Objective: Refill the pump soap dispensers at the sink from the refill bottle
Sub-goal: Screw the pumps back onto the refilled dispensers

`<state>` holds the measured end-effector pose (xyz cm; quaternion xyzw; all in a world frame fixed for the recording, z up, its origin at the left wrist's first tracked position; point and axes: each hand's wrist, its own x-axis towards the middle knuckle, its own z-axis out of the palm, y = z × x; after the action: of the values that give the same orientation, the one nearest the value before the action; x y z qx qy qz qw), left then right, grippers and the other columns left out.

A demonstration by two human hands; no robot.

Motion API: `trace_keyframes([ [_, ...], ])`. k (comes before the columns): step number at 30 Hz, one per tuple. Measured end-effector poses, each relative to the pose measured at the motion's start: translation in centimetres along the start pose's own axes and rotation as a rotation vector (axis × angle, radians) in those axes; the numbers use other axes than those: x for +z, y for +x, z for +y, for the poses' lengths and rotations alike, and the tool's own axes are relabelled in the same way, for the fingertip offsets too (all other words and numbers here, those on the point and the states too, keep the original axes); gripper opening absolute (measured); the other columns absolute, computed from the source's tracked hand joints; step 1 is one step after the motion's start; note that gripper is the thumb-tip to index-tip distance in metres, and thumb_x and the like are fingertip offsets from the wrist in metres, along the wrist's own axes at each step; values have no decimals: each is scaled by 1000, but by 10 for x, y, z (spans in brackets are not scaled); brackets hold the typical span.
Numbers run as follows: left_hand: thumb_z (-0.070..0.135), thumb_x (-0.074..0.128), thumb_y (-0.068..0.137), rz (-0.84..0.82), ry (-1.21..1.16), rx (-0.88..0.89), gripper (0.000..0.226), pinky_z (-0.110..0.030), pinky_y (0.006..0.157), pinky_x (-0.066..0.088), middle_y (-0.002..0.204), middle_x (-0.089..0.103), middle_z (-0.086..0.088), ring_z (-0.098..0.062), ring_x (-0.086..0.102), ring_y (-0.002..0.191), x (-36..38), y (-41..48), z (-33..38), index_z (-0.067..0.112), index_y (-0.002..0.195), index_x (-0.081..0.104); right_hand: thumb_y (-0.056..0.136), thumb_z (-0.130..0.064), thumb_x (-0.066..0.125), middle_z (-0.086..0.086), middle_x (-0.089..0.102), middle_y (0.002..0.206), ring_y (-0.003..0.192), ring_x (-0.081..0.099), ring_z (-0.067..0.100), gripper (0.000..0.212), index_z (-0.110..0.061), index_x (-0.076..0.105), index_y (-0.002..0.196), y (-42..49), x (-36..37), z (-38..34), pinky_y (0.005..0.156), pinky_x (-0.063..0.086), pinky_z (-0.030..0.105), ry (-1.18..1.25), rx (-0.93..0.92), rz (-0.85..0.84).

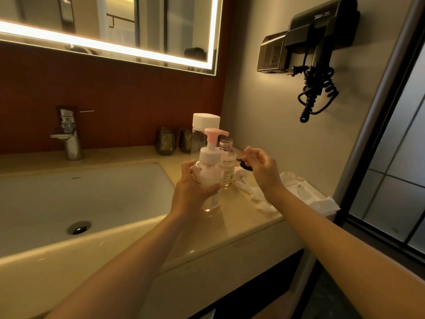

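Head view: left grip (190,192) is clenched round the body of a pump dispenser (208,157), pink pump head on top, white collar, clear body with a little amber liquid at the bottom. The dispenser is upright, at the desk (230,226) edge; can't tell if its base touches the desk. Right grip (259,166) is released, fingers loosely curled, nothing visible in it, just right of the dispenser and apart from it. Between the two grips, just behind the dispenser, an open clear bottle (226,162) stands upright on the desk, no cap, labelled. Behind the left grip's dispenser is a white-capped bottle (205,122), upright. A small black ring-shaped item (246,166) lies just under the right grip's fingertips; contact unclear. White cloths (299,192) lie on the desk beneath the right wrist. Sink (92,192) is left of the left grip, faucet (69,137) beyond it. Two dark tumblers (165,140) stand behind the left grip, at the wall.
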<state>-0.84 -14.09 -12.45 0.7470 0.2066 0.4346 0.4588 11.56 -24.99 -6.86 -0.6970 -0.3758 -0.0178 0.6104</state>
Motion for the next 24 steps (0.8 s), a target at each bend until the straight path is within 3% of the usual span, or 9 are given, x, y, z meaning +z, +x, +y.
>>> trace_keyframes([
  [3, 18, 78, 71, -10, 7, -33, 74, -36, 84, 48, 121, 51, 0, -19, 52, 107, -2, 14, -3, 20, 128, 32, 94, -47, 38, 5, 60, 111, 100, 55, 16, 49, -10, 52, 121, 14, -1, 16, 69, 41, 16, 23, 87, 3],
  [7, 17, 76, 73, 0, 23, -72, 74, -45, 90, 47, 127, 51, -6, -26, 53, 114, -3, 31, -8, 19, 132, 31, 93, -50, 36, 8, 57, 119, 108, 53, 20, 55, -8, 49, 124, 32, 6, 31, 81, 40, 26, 60, 154, 8],
  [11, 20, 73, 76, -19, 65, -115, 80, -51, 96, 45, 135, 48, -5, -28, 49, 121, -4, 52, -17, 22, 141, 27, 94, -41, 44, 7, 60, 113, 96, 54, 16, 40, -8, 53, 116, 48, 13, 45, 77, 41, 26, -61, 183, 48],
  [15, 29, 74, 75, -31, 99, -209, 99, -53, 102, 39, 145, 40, -3, -27, 42, 130, -5, 76, -21, 29, 149, 8, 95, -37, 45, 8, 62, 108, 90, 52, 16, 34, -8, 56, 110, 58, 18, 58, 75, 39, 27, -179, 172, 54],
  [19, 24, 70, 81, -46, 200, -302, 102, -52, 97, 41, 144, 39, -7, -33, 41, 128, 1, 96, -18, 24, 148, -7, 97, -45, 30, 4, 57, 107, 99, 52, 16, 49, -7, 52, 120, 64, 30, 52, 82, 40, 28, -8, 166, -51],
  [21, 9, 65, 83, -29, 178, -374, 102, -52, 90, 49, 140, 40, -9, -35, 46, 122, 6, 97, -20, 25, 147, -12, 95, -52, 21, 7, 56, 123, 115, 50, 21, 61, -9, 48, 128, 68, 38, 46, 91, 38, 31, 50, 204, -143],
  [24, 3, 63, 81, 163, 238, -346, 86, -46, 94, 48, 141, 35, -12, -31, 46, 120, 12, 81, -26, 18, 147, 10, 94, -55, 14, 9, 53, 129, 119, 48, 23, 66, -10, 45, 131, 72, 40, 44, 90, 34, 30, 85, 227, -150],
])
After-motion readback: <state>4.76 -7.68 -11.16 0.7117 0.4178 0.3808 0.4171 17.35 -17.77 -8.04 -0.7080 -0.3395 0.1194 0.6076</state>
